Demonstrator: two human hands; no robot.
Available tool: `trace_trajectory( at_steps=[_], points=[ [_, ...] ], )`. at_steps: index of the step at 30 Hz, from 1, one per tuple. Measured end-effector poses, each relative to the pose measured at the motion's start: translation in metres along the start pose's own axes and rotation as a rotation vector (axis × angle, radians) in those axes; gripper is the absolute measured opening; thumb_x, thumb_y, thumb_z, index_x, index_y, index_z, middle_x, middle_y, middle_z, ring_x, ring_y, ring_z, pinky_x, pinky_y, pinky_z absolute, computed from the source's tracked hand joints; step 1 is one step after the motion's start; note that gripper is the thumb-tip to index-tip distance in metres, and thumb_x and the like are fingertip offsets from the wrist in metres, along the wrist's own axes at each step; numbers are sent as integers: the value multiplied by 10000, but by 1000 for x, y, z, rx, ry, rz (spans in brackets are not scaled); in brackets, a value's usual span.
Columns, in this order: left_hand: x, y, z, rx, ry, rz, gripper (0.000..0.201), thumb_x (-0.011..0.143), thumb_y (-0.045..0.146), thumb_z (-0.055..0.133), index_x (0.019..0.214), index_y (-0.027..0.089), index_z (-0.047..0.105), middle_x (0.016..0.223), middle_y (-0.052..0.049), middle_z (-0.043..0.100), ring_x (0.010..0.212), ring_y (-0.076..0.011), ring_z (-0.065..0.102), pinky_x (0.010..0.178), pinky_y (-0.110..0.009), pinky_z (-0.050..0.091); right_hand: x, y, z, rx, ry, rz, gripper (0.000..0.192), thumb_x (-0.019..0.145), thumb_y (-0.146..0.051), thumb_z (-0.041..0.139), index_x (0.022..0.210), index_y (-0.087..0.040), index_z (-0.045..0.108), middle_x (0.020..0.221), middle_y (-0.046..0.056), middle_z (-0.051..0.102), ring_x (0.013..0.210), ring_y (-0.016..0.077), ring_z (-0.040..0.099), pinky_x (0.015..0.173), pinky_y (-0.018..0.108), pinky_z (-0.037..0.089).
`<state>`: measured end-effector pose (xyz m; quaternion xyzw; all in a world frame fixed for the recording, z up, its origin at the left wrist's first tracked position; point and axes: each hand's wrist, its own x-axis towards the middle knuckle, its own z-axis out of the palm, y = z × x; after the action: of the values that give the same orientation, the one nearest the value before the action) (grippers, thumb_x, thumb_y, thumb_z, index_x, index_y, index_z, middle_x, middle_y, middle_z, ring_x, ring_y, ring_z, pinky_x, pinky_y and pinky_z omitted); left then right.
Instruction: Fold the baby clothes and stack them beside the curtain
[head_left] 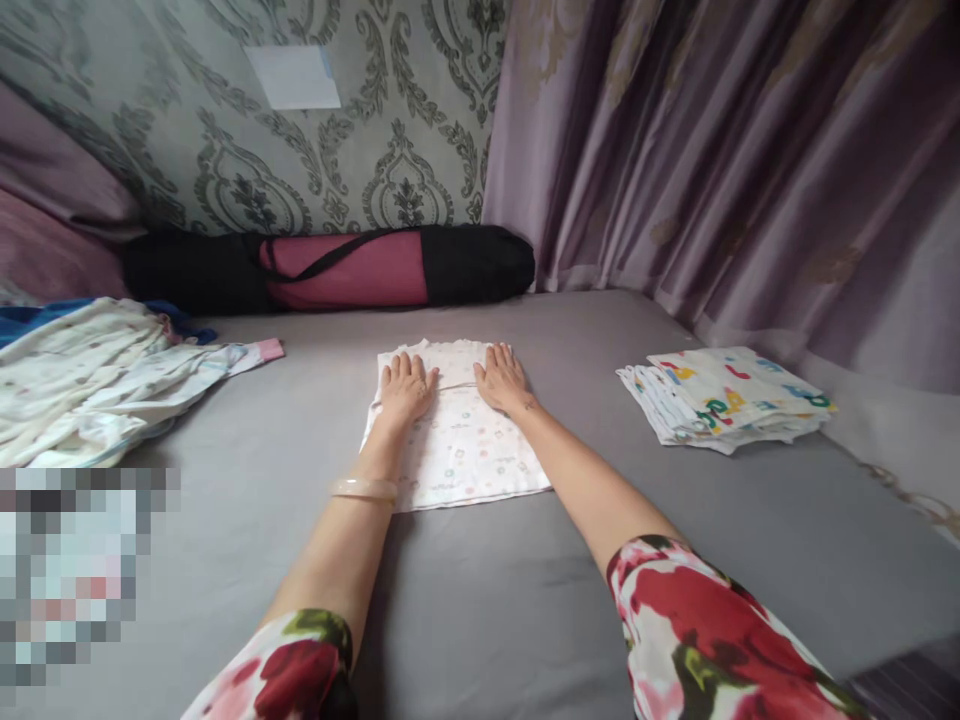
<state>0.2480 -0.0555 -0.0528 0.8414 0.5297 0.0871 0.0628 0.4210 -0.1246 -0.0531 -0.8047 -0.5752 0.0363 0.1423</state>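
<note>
A white baby garment [469,450] with small pastel prints lies flat on the grey sheet in front of me. Its far part shows a crosswise edge, like a fold or an overlap. My left hand [406,386] rests palm down on its far left side, fingers stretched out. On the far right side, my right hand [502,378] presses flat in the same way, fingers pointing away from me. Neither hand grips the cloth. To the right sits a stack of folded clothes [739,390], the top one printed with colourful shapes.
A loose heap of clothes [97,370] lies at the left on the grey sheet [480,620]. Along the patterned wall rests a long black and maroon bag [352,268]. Purple curtains [675,130] hang at the right. The lower left corner is pixelated.
</note>
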Motion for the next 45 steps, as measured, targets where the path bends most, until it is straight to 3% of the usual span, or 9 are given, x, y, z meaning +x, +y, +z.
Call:
trace_trajectory(
  at_steps=[5,9,14,22,27,30,36,40,45],
  points=[
    [-3,-2,1,11,112,49,569,971,420,262,1373,58,435,1488,-231,367,1408,-328,288,1133,-490,212,3,7,-6,67,-114,-50,673,972,-454,211,1503,-42,237,1592,140,164,1470,253,82,1173,395,92],
    [-7,0,-2,-1,149,69,517,979,410,257,1274,66,506,1434,-232,437,1383,-315,328,1120,-468,241,-21,15,-17,74,-167,-160,687,966,-483,233,1524,-85,191,1607,112,76,1477,232,30,1177,395,68],
    [-22,-3,-6,33,100,188,573,982,419,280,1383,28,400,1524,-238,295,1441,-314,216,1156,-453,180,-69,21,-29,35,-171,-278,668,974,-470,244,1527,-98,193,1607,112,72,1478,223,17,1180,423,16],
    [-96,-10,-24,86,-47,579,593,987,456,284,1459,97,314,1552,-189,269,1467,-270,146,1177,-456,143,-131,25,-45,73,-293,-509,601,980,-448,278,1511,-166,284,1593,100,161,1471,230,106,1187,455,14],
    [-144,-1,-33,-33,-196,639,605,989,492,260,1469,127,312,1556,-172,269,1462,-265,173,1180,-466,160,-165,9,-59,120,-343,-670,510,984,-329,311,1485,-245,353,1591,66,189,1466,225,123,1192,454,69],
    [-161,-3,-38,-88,-204,684,586,990,500,267,1470,171,327,1556,-144,285,1457,-250,202,1179,-456,185,-180,2,-65,144,-361,-743,507,971,-294,359,1478,-287,359,1587,44,214,1461,225,156,1191,468,98],
    [-178,-37,-57,-92,-240,704,434,1007,406,293,1400,328,461,1513,-42,394,1421,-234,304,1156,-471,270,-197,18,-73,121,-355,-784,503,986,-298,350,1486,-246,345,1542,53,337,1449,209,209,1188,472,156],
    [-187,-71,-63,-139,-187,690,411,1004,344,320,1370,313,504,1458,-27,474,1377,-209,389,1136,-422,345,-202,43,-78,141,-304,-723,506,995,-329,359,1492,-241,330,1507,60,401,1405,186,324,1184,431,231],
    [-192,-98,-63,-109,-90,614,389,987,339,335,1251,274,612,1355,-61,576,1249,-225,537,1038,-400,465,-200,70,-80,132,-195,-645,404,987,-317,393,1369,-269,515,1407,70,527,1313,194,464,1120,401,374]
  ],
)
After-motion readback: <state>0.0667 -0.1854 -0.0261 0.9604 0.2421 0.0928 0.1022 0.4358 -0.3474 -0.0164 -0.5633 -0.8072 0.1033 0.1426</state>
